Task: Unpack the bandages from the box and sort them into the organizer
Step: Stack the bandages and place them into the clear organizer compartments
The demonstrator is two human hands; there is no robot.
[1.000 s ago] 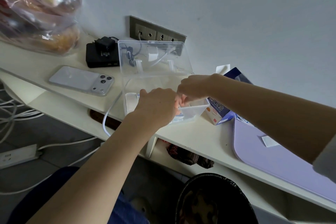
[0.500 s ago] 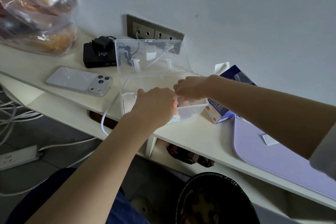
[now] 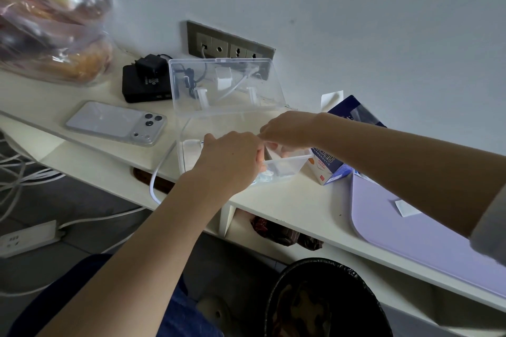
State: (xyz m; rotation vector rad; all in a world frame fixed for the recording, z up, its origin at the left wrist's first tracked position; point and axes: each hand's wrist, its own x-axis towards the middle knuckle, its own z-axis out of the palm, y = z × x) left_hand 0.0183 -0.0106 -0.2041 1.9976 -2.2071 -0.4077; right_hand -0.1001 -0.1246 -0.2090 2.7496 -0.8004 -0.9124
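A black bin (image 3: 325, 301) stands on the floor, closest of all, next to a knee in blue cloth (image 3: 82, 295). A white power strip (image 3: 27, 236) lies on the floor to the left.

Above them is the pale worktop (image 3: 287, 200), with a purple mat (image 3: 410, 227) on its right part.

The 2 hands meet over the front of the clear organizer (image 3: 227, 107), which sits on the worktop with its lid standing open. The left hand (image 3: 232, 161) shows its back, and its fingers curl down at the organizer's front edge. I cannot tell if it holds anything. The right hand (image 3: 287, 128) reaches in from the right with its fingers pointing down inside. They are hidden, so I cannot tell what they pinch.

A small clear tray (image 3: 290, 165) sits in the organizer's right front corner. Pale wrapped bandages (image 3: 263, 177) lie low at the front, just beside the left hand.

The blue and white box (image 3: 328, 167) stands just beside the organizer on the right, its flap open.

A phone (image 3: 116, 123) lies face down to the left. Farther back are a black charger block (image 3: 147, 82), the wall sockets (image 3: 230, 44) and a see-through bag of food (image 3: 52, 22).
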